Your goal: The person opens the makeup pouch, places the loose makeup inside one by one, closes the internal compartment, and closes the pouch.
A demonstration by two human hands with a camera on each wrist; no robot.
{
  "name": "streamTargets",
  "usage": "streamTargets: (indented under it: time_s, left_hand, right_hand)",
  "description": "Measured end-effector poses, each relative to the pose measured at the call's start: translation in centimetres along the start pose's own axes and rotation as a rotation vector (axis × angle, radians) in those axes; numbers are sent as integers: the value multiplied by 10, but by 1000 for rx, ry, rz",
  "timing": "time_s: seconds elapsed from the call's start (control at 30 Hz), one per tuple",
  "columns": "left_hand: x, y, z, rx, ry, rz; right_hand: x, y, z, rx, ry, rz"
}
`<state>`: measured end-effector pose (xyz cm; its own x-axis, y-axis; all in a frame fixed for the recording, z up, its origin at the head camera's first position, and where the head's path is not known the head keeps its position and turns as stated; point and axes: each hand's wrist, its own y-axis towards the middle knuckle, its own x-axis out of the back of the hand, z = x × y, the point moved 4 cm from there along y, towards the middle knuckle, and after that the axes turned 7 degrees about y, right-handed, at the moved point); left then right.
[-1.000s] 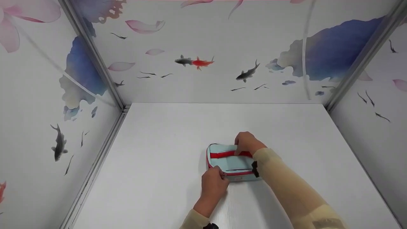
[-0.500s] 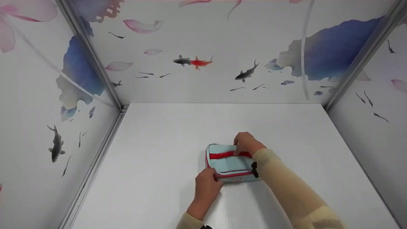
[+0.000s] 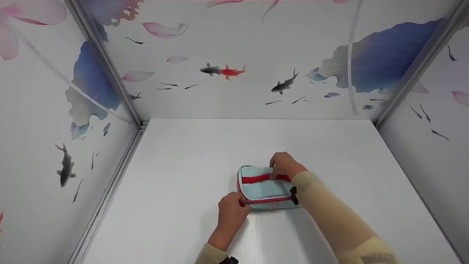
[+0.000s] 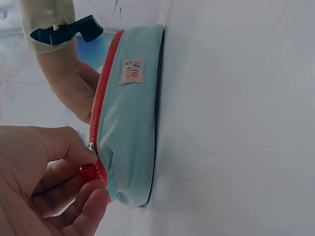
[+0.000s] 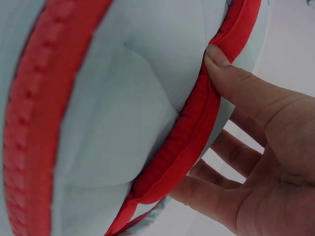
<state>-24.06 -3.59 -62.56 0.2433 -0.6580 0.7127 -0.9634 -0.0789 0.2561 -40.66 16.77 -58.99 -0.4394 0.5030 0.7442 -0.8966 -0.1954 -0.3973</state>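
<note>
A light-blue zippered pouch point(image 3: 265, 189) with red trim lies on the white table. My left hand point(image 3: 231, 212) is at its front left corner, thumb and fingers pinching the zipper pull point(image 4: 90, 147). From there the red zipper point(image 4: 102, 91) runs along the edge of the lid, above a small label point(image 4: 132, 72) on the front side. Across the top goes a red carry strap point(image 3: 256, 178). My right hand point(image 3: 287, 165) grips the pouch from the back right, its thumb point(image 5: 221, 61) pressing on the strap and its other fingers behind the far edge.
White panels printed with fish and petals enclose the table point(image 3: 176, 165) at the back point(image 3: 234, 99) and on both sides. Metal rails point(image 3: 110, 69) frame the corners. The right sleeve point(image 3: 337, 212) covers part of the pouch's right end in the head view.
My left hand has slid left along the front edge to the pouch's corner, drawing the zipper pull with it. The right hand has stayed in place on the strap.
</note>
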Motion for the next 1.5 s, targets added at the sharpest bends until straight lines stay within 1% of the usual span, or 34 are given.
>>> streamTargets:
  time_s: [0.1, 0.17, 0.4, 0.5, 0.67, 0.83, 1.1, 1.33, 1.5]
  left_hand:
    - [2, 1, 4, -3, 4, 6]
    - [3, 2, 6, -7, 3, 11]
    - [8, 8, 10, -32, 52, 1]
    - [9, 11, 11, -15, 63, 25]
    - [8, 18, 17, 40, 54, 76]
    - [9, 25, 22, 65, 54, 92]
    - [12, 35, 27, 68, 74, 109]
    - [12, 47, 34, 52, 46, 125]
    - [13, 54, 37, 43, 41, 149]
  right_hand:
    - [-2, 2, -1, 8, -11, 2]
    - [-2, 3, -2, -3, -4, 1]
    - [-1, -3, 2, 19, -13, -5]
    - [-2, -3, 1, 1, 3, -7]
    - [-2, 1, -1, -7, -5, -7]
    - [-3, 4, 0, -16, -6, 8]
    - [-3, 1, 2, -30, 19, 15]
    - [-2, -4, 6, 23, -2, 1]
    - [-2, -4, 6, 25, 4, -4]
